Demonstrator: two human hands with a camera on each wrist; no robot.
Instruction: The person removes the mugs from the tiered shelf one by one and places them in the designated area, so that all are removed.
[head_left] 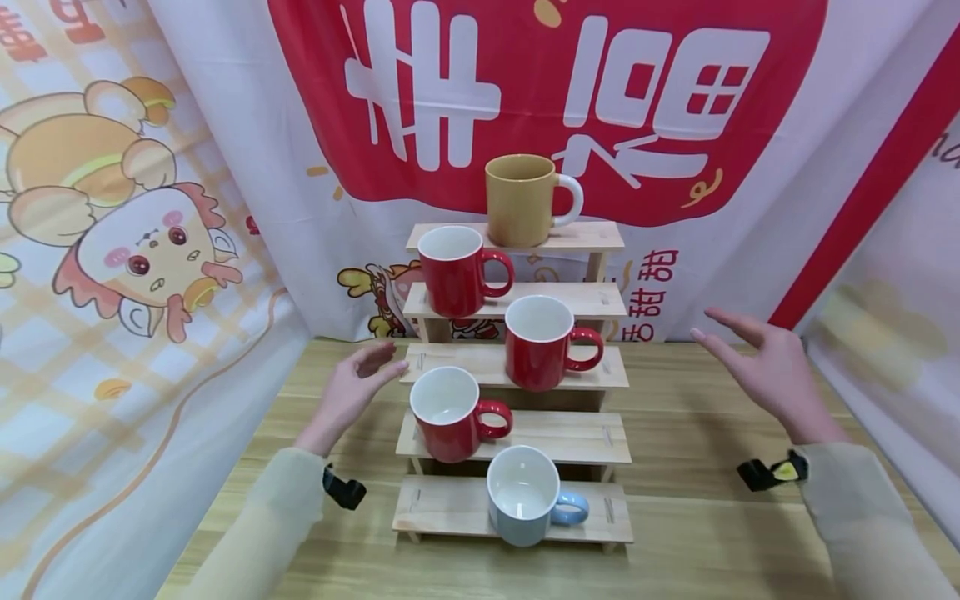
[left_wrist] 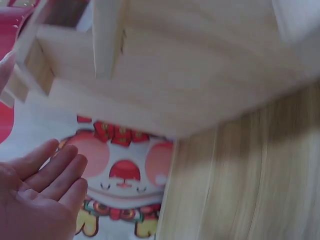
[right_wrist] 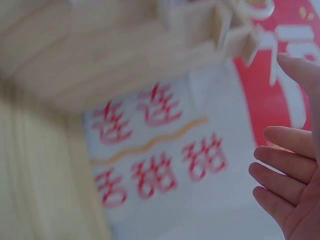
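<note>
A stepped wooden rack (head_left: pixel 555 435) stands on the wood-grain table with one mug on each step. A tan mug (head_left: pixel 517 204) with a white handle is at the top. Below it come a red mug (head_left: pixel 453 279), another red mug (head_left: pixel 536 350) set further right, and a third red mug (head_left: pixel 450 425) to the left. On the lowest step is a light blue mug (head_left: pixel 522 504). My left hand (head_left: pixel 356 383) is beside the rack's left edge, fingers extended, holding nothing. Off to the right, my right hand (head_left: pixel 772 375) hovers with relaxed fingers and nothing in it.
A white cloth backdrop with a large red patch (head_left: pixel 525 92) hangs behind the rack. Printed cloth walls (head_left: pixel 225 350) close in on the left and right. The table (head_left: pixel 697 533) extends on both sides of the rack.
</note>
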